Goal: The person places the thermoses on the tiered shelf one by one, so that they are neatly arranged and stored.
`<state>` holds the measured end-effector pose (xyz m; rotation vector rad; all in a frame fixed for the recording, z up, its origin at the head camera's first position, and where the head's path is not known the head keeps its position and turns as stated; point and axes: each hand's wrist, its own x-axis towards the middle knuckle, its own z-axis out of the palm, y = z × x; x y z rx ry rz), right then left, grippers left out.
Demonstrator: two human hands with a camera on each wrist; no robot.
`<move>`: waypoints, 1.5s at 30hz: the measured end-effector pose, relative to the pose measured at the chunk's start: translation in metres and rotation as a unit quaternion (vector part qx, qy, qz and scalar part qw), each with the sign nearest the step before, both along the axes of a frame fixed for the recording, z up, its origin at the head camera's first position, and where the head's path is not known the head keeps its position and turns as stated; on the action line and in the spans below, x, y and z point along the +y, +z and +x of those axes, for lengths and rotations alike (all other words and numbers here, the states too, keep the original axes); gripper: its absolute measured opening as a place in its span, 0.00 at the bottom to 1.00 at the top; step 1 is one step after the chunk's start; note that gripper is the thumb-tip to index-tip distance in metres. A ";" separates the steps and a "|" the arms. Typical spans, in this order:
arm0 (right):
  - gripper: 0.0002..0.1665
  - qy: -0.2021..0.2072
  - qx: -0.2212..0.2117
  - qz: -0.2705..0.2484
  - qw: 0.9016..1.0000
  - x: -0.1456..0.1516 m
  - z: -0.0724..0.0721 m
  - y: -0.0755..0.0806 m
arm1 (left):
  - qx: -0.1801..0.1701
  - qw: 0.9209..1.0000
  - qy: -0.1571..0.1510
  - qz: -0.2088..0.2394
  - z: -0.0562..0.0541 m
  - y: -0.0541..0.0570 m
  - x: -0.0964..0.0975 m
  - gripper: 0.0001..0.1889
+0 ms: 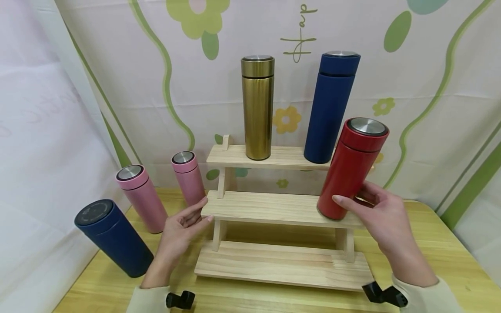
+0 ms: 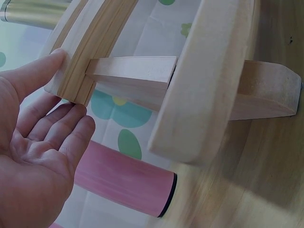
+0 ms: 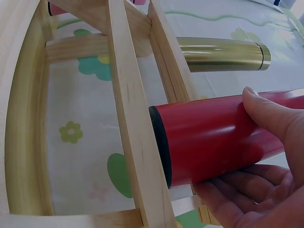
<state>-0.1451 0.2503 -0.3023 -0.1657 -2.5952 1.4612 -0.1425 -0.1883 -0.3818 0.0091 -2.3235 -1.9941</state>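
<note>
My right hand [image 1: 385, 217] grips a red thermos bottle [image 1: 352, 169] by its lower part, thumb in front and fingers behind. The bottle's base is at the right end of the middle step of a wooden three-step display stand [image 1: 262, 204]. In the right wrist view, the dark base of the red thermos [image 3: 213, 137] meets the step's edge. At the stand's other side, my left hand [image 1: 182, 230] pinches the left end of that middle step. The left wrist view shows the left hand's thumb above the wooden board [image 2: 90, 52] and its fingers below.
A gold thermos [image 1: 258, 108] and a tall blue thermos [image 1: 332, 108] stand on the top step. Left of the stand, two pink thermoses [image 1: 145, 200] and a dark blue one [image 1: 117, 239] stand on the wooden table [image 1: 438, 261]. A patterned curtain [image 1: 415, 65] hangs behind.
</note>
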 end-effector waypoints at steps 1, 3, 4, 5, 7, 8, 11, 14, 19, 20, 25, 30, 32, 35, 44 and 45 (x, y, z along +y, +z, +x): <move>0.50 0.001 0.001 0.001 1.000 -0.001 0.000 0.000 | 0.000 1.000 0.000 0.000 0.000 0.000 0.000 0.31; 0.49 0.003 0.004 0.002 1.000 -0.002 -0.001 -0.001 | -0.001 1.000 0.000 0.000 0.000 0.000 0.000 0.31; 0.49 0.004 0.006 0.002 1.000 -0.003 -0.002 -0.001 | -0.001 1.000 0.000 -0.001 0.000 0.000 0.000 0.31; 0.48 0.007 0.009 0.001 1.000 -0.003 -0.002 -0.002 | -0.001 1.000 0.000 -0.001 0.000 0.001 0.000 0.30; 0.47 0.010 0.011 0.001 1.000 -0.005 -0.003 -0.002 | 0.000 1.000 -0.002 -0.001 0.000 0.001 0.000 0.31; 0.47 0.011 0.011 0.000 1.000 -0.005 -0.004 -0.003 | 0.001 1.000 -0.002 -0.001 0.000 0.001 0.000 0.30; 0.47 0.016 0.010 -0.001 1.000 -0.007 -0.005 -0.003 | 0.001 1.000 -0.003 -0.001 0.001 0.001 0.000 0.31; 0.47 0.019 0.010 0.000 1.000 -0.008 -0.006 -0.004 | 0.000 1.000 -0.003 0.002 0.001 0.000 0.000 0.31; 0.46 0.026 0.015 -0.001 1.000 -0.011 -0.007 -0.004 | -0.003 1.000 -0.003 0.004 0.001 0.000 0.000 0.31; 0.46 0.027 0.015 -0.002 1.000 -0.011 -0.007 -0.004 | -0.004 1.000 -0.002 0.005 0.001 0.000 0.000 0.31; 0.46 0.033 0.021 -0.001 0.999 -0.013 -0.006 -0.003 | -0.003 1.000 0.001 0.003 0.001 0.000 0.000 0.31; 0.45 0.039 0.025 -0.004 0.999 -0.014 -0.006 -0.003 | -0.002 1.000 -0.001 0.004 0.001 0.001 0.000 0.31; 0.45 0.039 0.022 -0.005 0.999 -0.015 -0.006 -0.003 | -0.003 1.000 -0.001 0.005 0.001 0.001 0.000 0.30; 0.46 0.040 0.015 -0.008 0.999 -0.015 -0.006 -0.003 | -0.004 1.000 -0.001 0.006 0.001 0.001 0.000 0.30; 0.46 0.043 0.015 -0.017 0.999 -0.015 -0.006 -0.004 | -0.004 1.000 0.001 0.006 0.000 0.001 0.001 0.31; 0.46 0.044 0.015 -0.017 0.999 -0.015 -0.006 -0.004 | -0.004 1.000 0.001 0.005 0.000 0.001 0.001 0.31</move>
